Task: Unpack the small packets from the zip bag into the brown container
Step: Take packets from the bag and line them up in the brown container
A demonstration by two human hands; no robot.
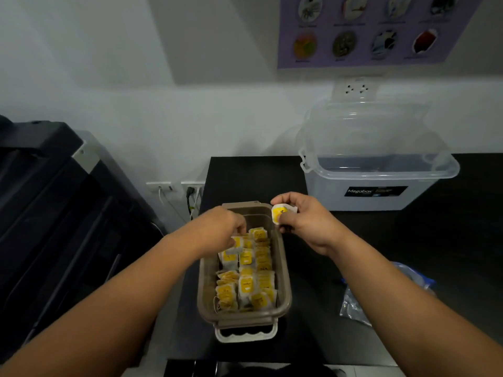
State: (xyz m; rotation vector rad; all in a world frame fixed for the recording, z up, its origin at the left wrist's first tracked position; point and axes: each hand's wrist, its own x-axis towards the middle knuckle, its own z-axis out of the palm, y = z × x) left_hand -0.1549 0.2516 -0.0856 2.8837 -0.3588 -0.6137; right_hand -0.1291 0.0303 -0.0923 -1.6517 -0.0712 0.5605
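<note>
**Two packets in hand, the container's far end still open**

The brown container lies with its long axis running straight away from us, between our two forearms. Yellow packets stand on edge in rows through its near and middle parts. The far end, just beyond our left fingertips, is bare.

Our left hand reaches down inside, fingers curled onto an upright packet at the far end of the left row. It looks like a pinch on the top edge, though the fingertips are partly hidden.

Our right hand hangs above the container's far right corner, pinching a loose packet between thumb and fingers, clear of the rim.

We judge the open slot lies down and to the left of the right hand, and ahead of the left hand, which is nearer to it. The loose packet should go in on edge like its neighbours.

The zip bag lies on the black table, behind and to the right of our right wrist. A clear storage box stands beyond the right hand.
</note>
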